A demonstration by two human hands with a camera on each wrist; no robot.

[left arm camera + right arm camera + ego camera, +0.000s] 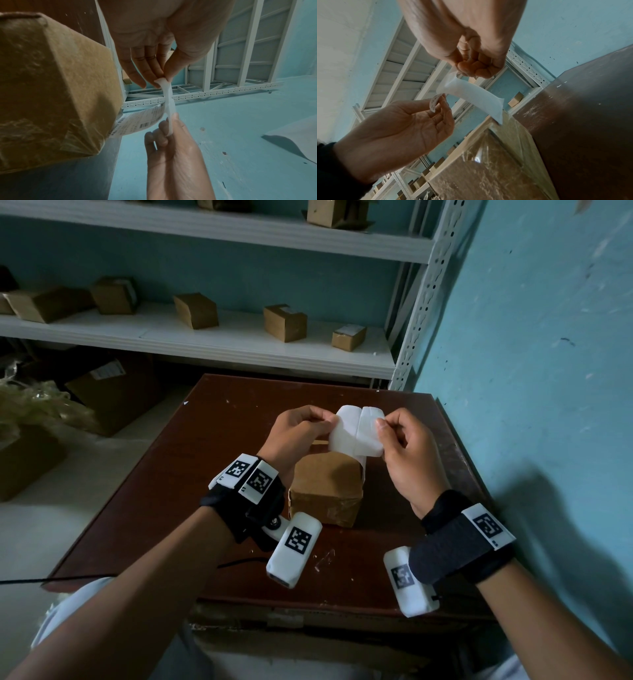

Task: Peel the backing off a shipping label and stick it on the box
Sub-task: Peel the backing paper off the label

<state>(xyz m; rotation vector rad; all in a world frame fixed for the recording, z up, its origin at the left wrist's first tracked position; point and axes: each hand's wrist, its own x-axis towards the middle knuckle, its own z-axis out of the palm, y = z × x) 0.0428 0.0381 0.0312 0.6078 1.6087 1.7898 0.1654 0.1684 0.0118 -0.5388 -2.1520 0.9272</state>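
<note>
A white shipping label sheet (356, 433) hangs in the air just above a brown taped cardboard box (325, 491), which stands on the dark red-brown table (205, 474). My left hand (323, 419) pinches its left edge and my right hand (382, 424) pinches its right edge. In the left wrist view the printed face (142, 121) curves down toward the box (51, 81), between the left hand (162, 79) and the right hand (170, 124). In the right wrist view my left hand (439, 105) pinches a curled printed corner, while my right hand (467, 73) holds the plain white sheet (471, 97).
A white metal shelf (239, 350) behind the table carries several small cardboard boxes. A blue wall (531, 371) runs close along the table's right side. Larger cartons (113, 395) sit on the floor at the left. A black cable (68, 578) crosses the table's near left corner.
</note>
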